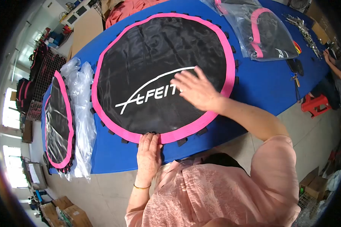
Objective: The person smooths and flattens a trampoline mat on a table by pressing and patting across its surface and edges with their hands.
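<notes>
A round black trampoline mat point(159, 49) with a pink border and white lettering lies spread out on the blue table. Black tabs stick out around its rim. At the near edge, my left hand point(149, 153) has its fingers bent together over the pink border, gripping it; the underside of the grip is hidden. My right hand point(197, 89) is over the right end of the lettering, fingers spread and holding nothing. It covers the last letters, and I cannot tell whether the palm touches the fabric.
A folded black-and-pink mat point(58, 125) lies left, beside clear plastic bags point(83, 117). Bagged mats point(271, 34) lie at the back right, near a pile of metal pieces point(303, 32). Another person's hand point(327, 56) shows far right, above a red stool point(315, 106).
</notes>
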A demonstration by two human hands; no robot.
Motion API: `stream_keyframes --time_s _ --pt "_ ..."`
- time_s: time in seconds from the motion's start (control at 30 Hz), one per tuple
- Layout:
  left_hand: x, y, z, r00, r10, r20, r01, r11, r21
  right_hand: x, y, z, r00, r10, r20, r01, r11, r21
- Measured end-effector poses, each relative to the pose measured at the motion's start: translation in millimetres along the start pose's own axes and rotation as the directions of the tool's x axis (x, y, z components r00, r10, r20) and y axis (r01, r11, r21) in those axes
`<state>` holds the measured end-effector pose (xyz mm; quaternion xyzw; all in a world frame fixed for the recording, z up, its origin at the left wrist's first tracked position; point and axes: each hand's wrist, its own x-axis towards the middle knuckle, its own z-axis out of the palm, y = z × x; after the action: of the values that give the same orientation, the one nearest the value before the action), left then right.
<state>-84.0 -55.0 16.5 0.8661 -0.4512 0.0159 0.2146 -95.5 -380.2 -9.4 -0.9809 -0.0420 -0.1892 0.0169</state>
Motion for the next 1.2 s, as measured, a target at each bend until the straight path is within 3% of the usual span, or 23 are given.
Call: stream_keyframes --time_s 0.07,0.17,0.27,0.4,0.53,0.6,0.67,0.93,1.2 --pt "0 -1 0 1.000 -0.007 0.002 0.007 0.999 -0.032 -7 32 -2 0.998 0.061 -0.026 -0.064 0.991 -0.117" --pt "3 -1 0 1.000 -0.003 0.003 0.003 0.998 -0.062 -18 79 4 0.976 0.165 -0.141 -0.186 0.971 -0.150" --pt "3 0 -1 1.000 -0.002 -0.004 0.002 0.997 -0.074 -18 80 5 0.957 0.245 -0.153 -0.269 0.948 -0.169" --pt "5 2 4 1.000 -0.028 -0.013 0.027 0.998 -0.052 -8 27 13 0.991 0.130 -0.040 -0.133 0.988 -0.080" --pt "13 11 13 1.000 0.019 -0.004 -0.020 1.000 -0.018 2 -39 6 0.999 0.000 0.044 -0.006 0.989 0.150" --pt "19 21 17 0.999 0.048 -0.002 -0.048 0.997 -0.065 6 -51 17 0.999 -0.049 0.016 0.045 0.980 0.194" --pt "27 30 21 0.997 0.077 0.002 -0.077 0.992 -0.100 13 -60 19 0.999 -0.033 -0.033 0.040 0.972 0.231" --pt "38 34 39 0.996 0.087 0.008 -0.087 0.994 -0.073 16 -61 25 0.996 0.086 0.039 -0.094 0.924 0.371" --pt "38 33 40 0.997 0.081 -0.003 -0.081 0.994 -0.072 18 -46 18 0.995 0.097 0.038 -0.102 0.831 0.547"
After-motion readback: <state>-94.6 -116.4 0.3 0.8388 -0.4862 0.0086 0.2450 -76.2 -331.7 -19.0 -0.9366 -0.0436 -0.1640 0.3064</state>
